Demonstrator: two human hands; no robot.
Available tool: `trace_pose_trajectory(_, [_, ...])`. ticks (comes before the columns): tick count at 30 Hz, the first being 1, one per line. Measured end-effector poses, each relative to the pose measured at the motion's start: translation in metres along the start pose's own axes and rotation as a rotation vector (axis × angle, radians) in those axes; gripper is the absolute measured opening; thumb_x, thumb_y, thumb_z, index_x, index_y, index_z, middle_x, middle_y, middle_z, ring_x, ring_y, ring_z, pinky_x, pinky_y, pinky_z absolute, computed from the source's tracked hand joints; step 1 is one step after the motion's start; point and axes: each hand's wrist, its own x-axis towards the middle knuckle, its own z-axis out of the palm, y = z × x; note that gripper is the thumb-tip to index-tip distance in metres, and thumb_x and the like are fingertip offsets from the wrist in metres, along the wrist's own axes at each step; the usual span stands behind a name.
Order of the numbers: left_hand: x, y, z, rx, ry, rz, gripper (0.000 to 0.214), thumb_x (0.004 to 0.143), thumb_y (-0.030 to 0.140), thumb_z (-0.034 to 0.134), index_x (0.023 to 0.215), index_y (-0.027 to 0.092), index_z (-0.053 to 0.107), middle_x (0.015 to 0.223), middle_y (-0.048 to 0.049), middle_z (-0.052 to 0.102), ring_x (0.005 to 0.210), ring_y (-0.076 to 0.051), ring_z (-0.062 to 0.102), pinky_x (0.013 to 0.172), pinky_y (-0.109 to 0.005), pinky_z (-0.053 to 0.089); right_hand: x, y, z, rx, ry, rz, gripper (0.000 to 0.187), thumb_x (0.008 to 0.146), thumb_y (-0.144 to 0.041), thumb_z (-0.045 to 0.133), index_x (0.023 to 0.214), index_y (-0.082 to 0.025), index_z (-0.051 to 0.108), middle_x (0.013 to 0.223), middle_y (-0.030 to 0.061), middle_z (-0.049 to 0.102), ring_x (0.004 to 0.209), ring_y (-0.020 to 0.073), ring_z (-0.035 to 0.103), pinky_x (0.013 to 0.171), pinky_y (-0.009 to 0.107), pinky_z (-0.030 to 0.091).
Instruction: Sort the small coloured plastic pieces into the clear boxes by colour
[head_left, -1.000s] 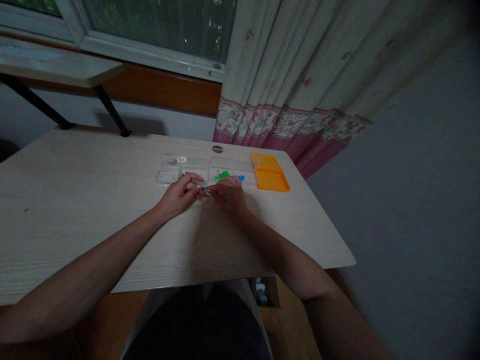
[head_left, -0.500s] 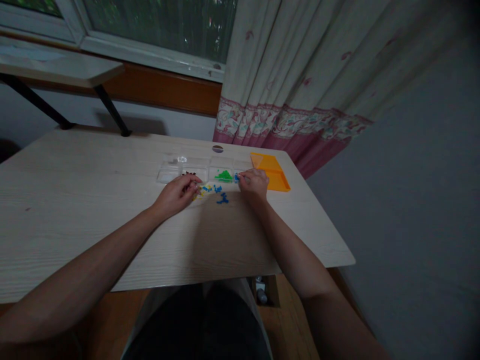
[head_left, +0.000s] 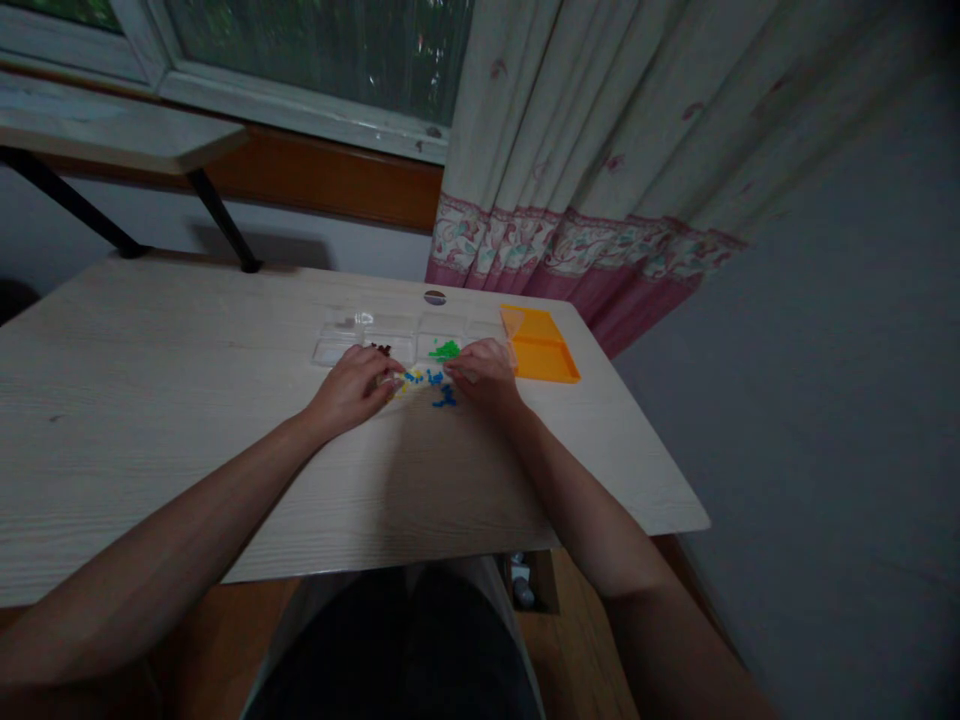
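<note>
My left hand (head_left: 358, 387) rests on the desk at the left edge of a small pile of yellow pieces (head_left: 402, 386), its thumb and fingers apart. Opposite it, my right hand (head_left: 484, 377) hovers beside small blue pieces (head_left: 444, 396), fingertips slightly parted with nothing visible between them. Behind both hands lies a clear plastic compartment box (head_left: 409, 345). One section contains green pieces (head_left: 446, 350), another dark red pieces (head_left: 382, 350). My right hand hides the rightmost front compartment.
An orange tray (head_left: 546, 345) lies at the box's right end on the pale wooden desk (head_left: 300, 490). A raised shelf (head_left: 120, 130) on black legs stands at the back left. A patterned curtain (head_left: 577, 200) hangs behind the desk.
My right hand has moved left from the box's right compartment to the loose blue pieces. My left hand has stayed nearly in place, its fingers now stretched out more.
</note>
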Motion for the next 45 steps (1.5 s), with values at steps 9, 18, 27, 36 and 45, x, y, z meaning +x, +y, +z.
trace_pose_trajectory(9, [-0.001,0.0,0.002,0.045,-0.054,0.018,0.033,0.095,0.042,0.055,0.117,0.023,0.07,0.101,-0.0082,0.059,0.103,-0.026,0.052,0.094,-0.041,0.043,-0.001,-0.025,-0.003,-0.071,-0.191,-0.098,0.016,0.092,-0.03,0.064,0.101,-0.027,0.077,0.105,0.0051,0.07,0.105,0.0232,0.051,0.092,0.037,0.032])
trace_pose_trajectory(18, [-0.001,0.004,0.0,0.051,-0.066,0.012,0.037,0.09,0.045,0.063,0.121,0.026,0.069,0.107,-0.008,0.058,0.105,-0.027,0.05,0.096,-0.043,0.041,-0.003,-0.019,-0.002,-0.138,-0.143,-0.032,0.021,0.095,-0.03,0.06,0.109,-0.027,0.075,0.105,0.0064,0.071,0.104,0.0248,0.051,0.09,0.04,0.032])
trace_pose_trajectory(27, [-0.001,-0.001,0.003,0.06,-0.076,0.028,0.035,0.091,0.044,0.063,0.119,0.025,0.071,0.11,-0.0084,0.058,0.106,-0.027,0.049,0.097,-0.044,0.04,-0.001,-0.025,-0.006,-0.201,-0.209,-0.002,0.021,0.095,-0.03,0.06,0.107,-0.025,0.076,0.104,0.0075,0.07,0.104,0.0258,0.05,0.087,0.04,0.032])
trace_pose_trajectory(36, [-0.002,0.001,0.002,0.047,-0.069,0.019,0.035,0.091,0.042,0.064,0.12,0.024,0.069,0.108,-0.0078,0.058,0.105,-0.027,0.05,0.096,-0.043,0.041,-0.001,-0.019,-0.004,-0.16,-0.181,-0.004,0.017,0.094,-0.028,0.061,0.103,-0.024,0.075,0.105,0.0083,0.071,0.106,0.0263,0.052,0.089,0.04,0.033])
trace_pose_trajectory(45, [-0.002,0.001,0.002,0.05,-0.072,0.013,0.034,0.092,0.04,0.062,0.122,0.025,0.068,0.11,-0.0075,0.058,0.107,-0.026,0.05,0.098,-0.042,0.04,0.002,0.009,0.001,0.017,0.089,0.148,0.019,0.094,-0.027,0.059,0.103,-0.021,0.075,0.103,0.0068,0.075,0.102,0.0239,0.061,0.096,0.038,0.039])
